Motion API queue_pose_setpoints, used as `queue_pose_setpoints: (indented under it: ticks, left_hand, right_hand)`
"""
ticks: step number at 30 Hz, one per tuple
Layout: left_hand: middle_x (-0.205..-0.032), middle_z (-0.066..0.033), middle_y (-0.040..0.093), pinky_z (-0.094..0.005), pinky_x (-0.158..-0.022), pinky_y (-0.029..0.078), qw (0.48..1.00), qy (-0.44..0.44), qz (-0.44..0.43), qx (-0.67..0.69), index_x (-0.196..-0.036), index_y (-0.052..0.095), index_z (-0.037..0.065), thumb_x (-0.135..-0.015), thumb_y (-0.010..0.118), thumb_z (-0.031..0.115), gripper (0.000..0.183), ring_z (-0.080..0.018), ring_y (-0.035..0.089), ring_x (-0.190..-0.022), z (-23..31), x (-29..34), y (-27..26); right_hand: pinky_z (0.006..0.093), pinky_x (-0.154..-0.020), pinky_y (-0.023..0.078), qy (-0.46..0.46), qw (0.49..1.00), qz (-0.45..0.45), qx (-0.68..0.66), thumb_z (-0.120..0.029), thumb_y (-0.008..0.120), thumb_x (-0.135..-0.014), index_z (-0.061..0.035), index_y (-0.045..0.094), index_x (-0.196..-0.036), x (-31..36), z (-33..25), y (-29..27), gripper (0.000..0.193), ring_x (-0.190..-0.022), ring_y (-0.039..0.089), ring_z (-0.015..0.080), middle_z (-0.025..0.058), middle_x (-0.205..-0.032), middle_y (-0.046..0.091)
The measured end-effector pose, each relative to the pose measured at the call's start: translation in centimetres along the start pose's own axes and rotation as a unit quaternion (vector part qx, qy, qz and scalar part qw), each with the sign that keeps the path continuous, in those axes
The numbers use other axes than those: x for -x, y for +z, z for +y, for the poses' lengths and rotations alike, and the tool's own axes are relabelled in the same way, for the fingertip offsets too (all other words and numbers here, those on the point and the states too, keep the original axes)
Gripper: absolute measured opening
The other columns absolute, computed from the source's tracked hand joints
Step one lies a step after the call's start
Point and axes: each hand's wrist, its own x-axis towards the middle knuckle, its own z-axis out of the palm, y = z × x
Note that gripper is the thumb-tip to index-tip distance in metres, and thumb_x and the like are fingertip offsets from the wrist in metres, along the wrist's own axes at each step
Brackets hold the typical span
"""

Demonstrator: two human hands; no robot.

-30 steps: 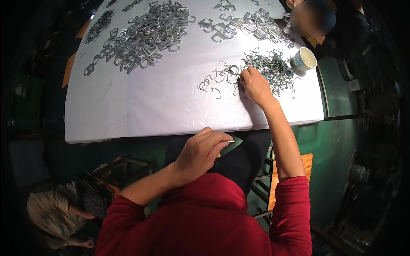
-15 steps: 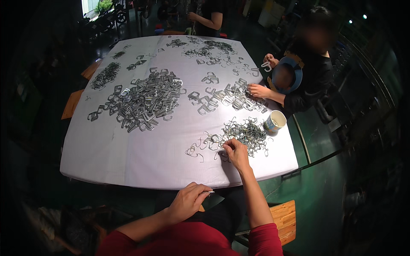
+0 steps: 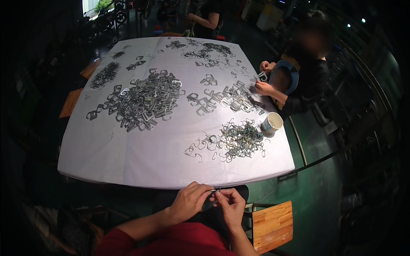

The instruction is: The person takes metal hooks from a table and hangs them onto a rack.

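Observation:
Just below the table's near edge, my left hand (image 3: 189, 201) pinches a small metal piece, of which only a thin pale edge shows. My right hand (image 3: 230, 208) meets it there, thumb and fingers closed at the piece's end. A bit of thin wire seems to be in the right fingertips, mostly hidden. On the table in front of them lies a heap of thin bent wire clips (image 3: 243, 140), with loose ones trailing to its left. Further left is a large pile of flat grey metal buckles (image 3: 149, 100).
The table has a white cloth (image 3: 94, 149). A paper cup (image 3: 272, 123) stands beside the wire clips. A smaller buckle pile (image 3: 239, 98) lies before a co-worker (image 3: 305, 68) at the right, who handles one buckle. Another person (image 3: 209, 19) is at the far side. A wooden stool (image 3: 273, 226) is at my right.
My right hand has left the wire clip heap and come back to my left hand. The co-worker's hand has drawn back from the buckle pile; both their hands are now at one buckle.

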Motion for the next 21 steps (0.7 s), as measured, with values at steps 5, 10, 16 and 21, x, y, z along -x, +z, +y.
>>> queue_pose_setpoints:
  ticks: [5,10,16,21]
  left_hand:
    - [-0.084,-0.0111,0.061,-0.0363,-0.063,0.049,0.999,0.019,0.027,0.004,-0.097,0.058,0.001,-0.08,0.059,0.0,0.016,-0.0275,0.058,-0.072,0.0,-0.1,-0.6]
    - [-0.081,-0.0134,0.06,-0.0336,-0.061,0.049,0.999,0.001,0.027,0.045,-0.096,0.057,-0.001,-0.08,0.059,-0.003,0.016,-0.0262,0.062,-0.07,0.2,-0.6,-0.1]
    - [-0.088,-0.0126,0.061,-0.0303,-0.067,0.053,0.997,-0.021,0.03,0.063,-0.099,0.057,-0.001,-0.08,0.062,-0.002,0.02,-0.0225,0.064,-0.077,-0.4,0.2,0.0]
    - [-0.095,-0.0124,0.062,-0.0332,-0.073,0.05,0.995,0.055,-0.006,0.079,-0.104,0.06,0.0,-0.078,0.067,0.006,0.027,-0.025,0.06,-0.087,-2.6,-1.2,-1.8]
  right_hand:
    - [0.0232,-0.064,0.053,-0.035,0.999,0.011,0.01,-0.001,0.059,-0.088,0.0041,0.056,-0.091,0.4,0.2,1.0,0.007,-0.075,0.065,0.0146,0.0123,-0.084,0.064]
    - [0.0255,-0.068,0.054,-0.049,0.997,0.033,-0.047,0.0,0.058,-0.088,0.004,0.055,-0.092,0.3,0.4,0.6,0.006,-0.073,0.065,0.0162,0.0135,-0.085,0.064]
    - [0.0236,-0.066,0.053,-0.07,0.997,0.043,0.003,0.001,0.059,-0.086,0.0033,0.056,-0.091,0.6,0.4,1.5,0.007,-0.07,0.062,0.0128,0.0101,-0.08,0.063]
    - [0.0266,-0.065,0.054,-0.142,0.987,0.068,0.016,0.004,0.057,-0.086,0.0033,0.055,-0.091,1.6,0.8,0.7,0.005,-0.07,0.062,0.0152,0.0112,-0.085,0.06]
